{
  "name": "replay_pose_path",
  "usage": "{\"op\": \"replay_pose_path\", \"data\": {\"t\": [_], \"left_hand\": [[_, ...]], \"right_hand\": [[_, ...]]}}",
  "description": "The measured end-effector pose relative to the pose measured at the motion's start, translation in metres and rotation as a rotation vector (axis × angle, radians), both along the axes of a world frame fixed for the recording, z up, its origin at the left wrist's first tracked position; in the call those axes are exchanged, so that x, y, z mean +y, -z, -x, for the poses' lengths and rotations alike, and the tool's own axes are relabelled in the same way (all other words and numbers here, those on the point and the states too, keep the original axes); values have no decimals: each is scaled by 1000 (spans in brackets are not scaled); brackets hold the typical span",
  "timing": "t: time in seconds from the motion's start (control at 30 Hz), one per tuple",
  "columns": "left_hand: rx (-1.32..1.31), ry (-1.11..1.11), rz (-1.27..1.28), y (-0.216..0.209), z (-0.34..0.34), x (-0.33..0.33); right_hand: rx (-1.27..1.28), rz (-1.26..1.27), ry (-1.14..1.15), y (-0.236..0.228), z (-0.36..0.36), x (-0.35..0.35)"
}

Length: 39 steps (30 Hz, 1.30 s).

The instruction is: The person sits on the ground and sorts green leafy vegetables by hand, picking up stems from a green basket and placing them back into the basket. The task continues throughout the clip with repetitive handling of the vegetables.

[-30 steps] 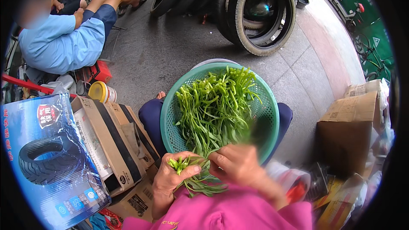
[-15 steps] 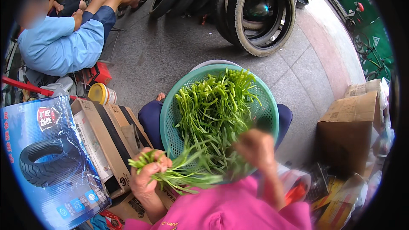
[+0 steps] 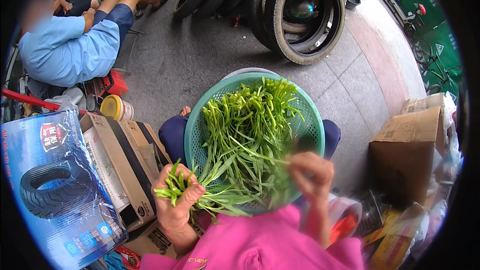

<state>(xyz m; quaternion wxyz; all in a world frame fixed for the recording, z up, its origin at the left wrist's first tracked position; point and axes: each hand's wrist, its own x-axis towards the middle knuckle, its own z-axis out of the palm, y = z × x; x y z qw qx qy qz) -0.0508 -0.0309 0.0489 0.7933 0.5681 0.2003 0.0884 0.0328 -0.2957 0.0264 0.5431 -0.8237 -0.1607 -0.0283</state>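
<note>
A green plastic colander (image 3: 192,126) sits between my knees, heaped with water spinach (image 3: 250,115), cut stems at the far side and narrow leaves toward me. At its near left rim my left hand (image 3: 176,207) is closed around a small bunch of water spinach (image 3: 220,196); the stem ends stick out to the left and the leaves trail right over the rim. Over the colander's near right side, my right hand (image 3: 312,171) pinches a single water spinach stalk (image 3: 257,154), which stretches leftward over the heap. Blurred leaves hang below those fingers.
Cartons (image 3: 122,165) and a blue tyre box (image 3: 60,185) stand close on my left. A brown cardboard box (image 3: 407,145) and plastic bags are on my right. Tyres (image 3: 280,35) stand ahead. A person in light blue (image 3: 70,60) sits at far left.
My right hand has moved slightly right and up, and a stalk now shows stretched from its fingers. My left hand has turned a little, still gripping its bunch.
</note>
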Motion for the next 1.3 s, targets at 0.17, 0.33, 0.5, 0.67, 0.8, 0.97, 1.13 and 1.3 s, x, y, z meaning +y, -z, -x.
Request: {"op": "replay_pose_path", "data": {"t": [0.17,0.33,0.5,0.67,0.8,0.97,1.13,1.3], "left_hand": [[-270,246,-729,-18,-11,-22],[-250,424,-835,-17,-16,-36],[-166,395,-788,-15,-13,-35],[-210,508,-730,-8,-14,-31],[-150,575,-574,-8,-11,-27],[174,623,-150,-16,-7,-23],[155,347,268,5,7,3],[-106,-74,560,26,9,51]], "right_hand": [[-122,184,-315,-25,10,11],[-202,68,-414,-23,14,28],[-397,197,-397,-19,11,31],[-451,274,-397,-11,16,38],[-317,102,-410,-14,14,41],[24,-339,-319,-8,18,52],[255,-317,-45,-4,1,37],[39,576,-442,9,-14,30]]}}
